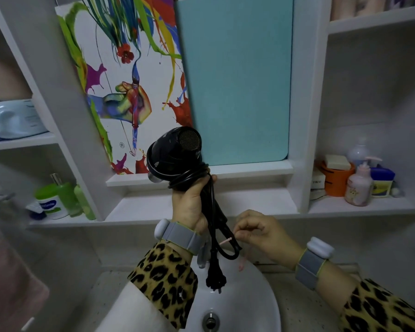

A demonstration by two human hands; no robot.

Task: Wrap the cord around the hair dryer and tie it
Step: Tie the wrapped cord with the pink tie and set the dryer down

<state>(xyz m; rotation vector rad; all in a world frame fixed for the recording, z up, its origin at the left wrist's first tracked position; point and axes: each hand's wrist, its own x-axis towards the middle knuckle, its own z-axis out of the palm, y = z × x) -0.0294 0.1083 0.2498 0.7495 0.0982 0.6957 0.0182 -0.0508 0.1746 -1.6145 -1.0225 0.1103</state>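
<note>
Hair dryer [175, 149] upright above sink [249, 303]. Left hand [189, 202] curled round handle and cord [211, 212] coils. Slack cord hangs near-vertical below fist, plug [212, 276] lowest. Pink tie [225, 241] crosses the hanging cord low down. Right hand [259, 232] just right of it, nearer, fingertips pinching tie. Cinch likely next.

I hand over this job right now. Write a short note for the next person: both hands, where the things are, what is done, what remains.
Left hand grips the hair dryer by its handle, upright above the sink. Right hand pinches a pink tie beside the hanging loop of the cord.
The cord is wound round the dryer; its plug hangs free.
Done: the winding, it seems. Left: close the tie round the cord bundle.
</note>
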